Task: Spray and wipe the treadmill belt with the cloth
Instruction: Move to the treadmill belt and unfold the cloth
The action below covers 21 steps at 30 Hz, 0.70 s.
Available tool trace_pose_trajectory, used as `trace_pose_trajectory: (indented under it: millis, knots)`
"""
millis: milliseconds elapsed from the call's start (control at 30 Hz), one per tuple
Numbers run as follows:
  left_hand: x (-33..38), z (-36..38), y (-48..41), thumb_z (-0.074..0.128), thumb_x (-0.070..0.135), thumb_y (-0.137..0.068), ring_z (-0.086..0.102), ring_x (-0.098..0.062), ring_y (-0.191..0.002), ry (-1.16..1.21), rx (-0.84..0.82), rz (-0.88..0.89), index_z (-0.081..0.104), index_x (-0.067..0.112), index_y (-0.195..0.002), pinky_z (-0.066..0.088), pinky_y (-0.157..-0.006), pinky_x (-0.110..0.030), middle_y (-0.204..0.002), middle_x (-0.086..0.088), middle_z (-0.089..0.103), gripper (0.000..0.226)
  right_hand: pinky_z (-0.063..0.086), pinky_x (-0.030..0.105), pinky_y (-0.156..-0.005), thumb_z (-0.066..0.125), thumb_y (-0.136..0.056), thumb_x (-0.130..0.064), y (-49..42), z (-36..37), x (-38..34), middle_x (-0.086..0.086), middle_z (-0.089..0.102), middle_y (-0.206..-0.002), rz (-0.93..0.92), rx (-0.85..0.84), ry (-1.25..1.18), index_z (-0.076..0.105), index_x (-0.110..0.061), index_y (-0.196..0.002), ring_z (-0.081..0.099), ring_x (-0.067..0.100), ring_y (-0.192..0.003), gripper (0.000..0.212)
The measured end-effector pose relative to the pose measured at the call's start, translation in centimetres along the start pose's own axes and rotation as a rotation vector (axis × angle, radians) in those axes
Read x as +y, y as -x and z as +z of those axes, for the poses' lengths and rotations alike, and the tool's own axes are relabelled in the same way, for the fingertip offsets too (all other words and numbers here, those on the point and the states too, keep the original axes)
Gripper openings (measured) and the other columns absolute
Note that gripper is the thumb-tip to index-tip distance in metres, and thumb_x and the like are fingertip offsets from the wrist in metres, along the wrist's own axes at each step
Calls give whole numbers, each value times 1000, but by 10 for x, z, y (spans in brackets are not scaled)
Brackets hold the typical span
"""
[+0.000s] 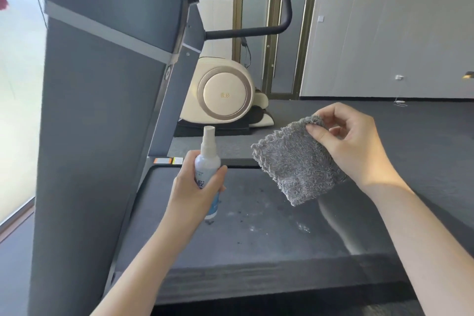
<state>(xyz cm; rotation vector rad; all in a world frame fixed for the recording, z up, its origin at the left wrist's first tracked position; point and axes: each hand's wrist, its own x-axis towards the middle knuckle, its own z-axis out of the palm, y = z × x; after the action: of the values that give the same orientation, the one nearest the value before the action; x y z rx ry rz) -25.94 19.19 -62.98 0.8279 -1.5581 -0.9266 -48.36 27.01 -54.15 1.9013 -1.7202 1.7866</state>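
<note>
Forearms: two bare arms reach in from the bottom edge, over the near end of the machine.
Left hand point(191, 187): fingers and thumb curled round the body of a spray bottle point(207, 161), which is held upright with its white nozzle on top.
Bottle position: over the left part of the belt. Whether its base touches the surface cannot be told from this angle.
Right hand point(351, 146): raised over the right side of the belt, thumb and forefinger pinching the top corner of the cloth point(295, 167), the other fingers loosely curled.
Cloth: grey and shaggy, hanging free in the air to the right of the bottle and clear of the belt.
Treadmill belt point(269, 251): dark grey, lying below both hands, with dark specks and pale smears point(304, 227) near its middle.
Upright point(102, 110): a broad grey post at left, rising out of frame.
Background: a cream-coloured machine point(225, 95), perhaps a massage chair, stands on the grey floor point(423, 123) beyond the treadmill, under a black handrail point(256, 31).
</note>
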Motion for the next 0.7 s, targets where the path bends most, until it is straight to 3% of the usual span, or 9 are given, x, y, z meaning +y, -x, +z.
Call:
trace_pose_trajectory:
  millis: [133, 267, 367, 600, 700]
  knots:
    - [-7, -4, -2, 67, 24, -89, 64, -14, -64, -51, -8, 10, 51, 28, -89, 53, -71, -41, -66, -1, 65, 16, 42, 20, -64, 70, -81, -14, 3, 3, 13, -23, 61, -67, 3, 4, -17, 60, -32, -71, 50, 3, -62, 23]
    - [-23, -3, -15, 67, 24, -88, 65, -11, -61, -83, 20, 30, 51, 22, -89, 54, -71, -42, -77, -15, 64, 17, 39, 9, -60, 69, -81, -13, -6, 24, 34, -23, 60, -66, -17, -38, -38, 61, -29, -73, 51, -2, -60, 20]
    - [-40, 0, -27, 66, 31, -80, 65, -12, -63, -58, 69, 20, 53, 26, -87, 53, -69, -37, -81, -18, 62, 15, 40, 10, -60, 69, -81, -12, -20, 49, 54, -15, 60, -67, -41, -79, -98, 62, -23, -75, 50, -1, -60, 15]
    - [-88, -3, -50, 69, 34, -81, 65, -15, -70, -105, 159, 8, 56, 41, -85, 52, -69, -31, -77, -6, 65, 15, 41, 13, -59, 71, -80, -17, -56, 104, 102, -12, 60, -71, -99, -158, -122, 62, -21, -78, 49, 3, -59, 10]
    - [-111, -12, -53, 70, 27, -88, 64, -21, -74, -166, 209, 3, 56, 40, -83, 51, -73, -33, -79, -7, 65, 19, 40, 12, -58, 70, -80, -16, -65, 128, 120, -13, 58, -68, -110, -191, -152, 62, -18, -78, 48, 0, -57, 9]
